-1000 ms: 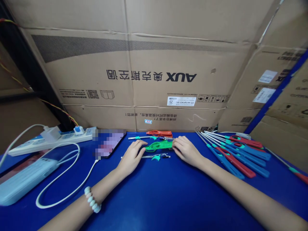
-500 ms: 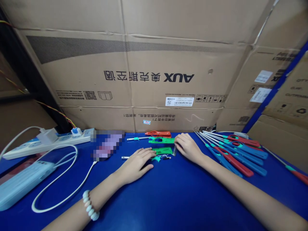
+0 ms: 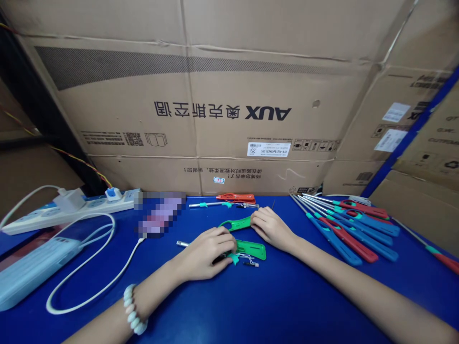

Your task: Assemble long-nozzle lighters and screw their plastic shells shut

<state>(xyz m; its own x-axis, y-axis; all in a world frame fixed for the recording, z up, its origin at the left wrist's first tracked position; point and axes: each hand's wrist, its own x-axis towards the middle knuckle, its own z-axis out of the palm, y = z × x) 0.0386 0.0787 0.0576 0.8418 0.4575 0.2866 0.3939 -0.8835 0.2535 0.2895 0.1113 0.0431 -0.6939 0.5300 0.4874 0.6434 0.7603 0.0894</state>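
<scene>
While my left hand (image 3: 208, 251) closes on one end of the flat green plastic shell (image 3: 253, 249) lying on the smooth blue counter (image 3: 251, 306), my right hand (image 3: 268, 227) pinches the looped green handle (image 3: 234, 223), which lies nearer the cardboard box (image 3: 215, 119). A thin metal tube (image 3: 182, 243) sticks out past my left knuckles.

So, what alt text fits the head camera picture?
The left hand holds a flat green piece and the right hand a curved green piece, on a blue table. To the right lie red and blue tools.
</scene>
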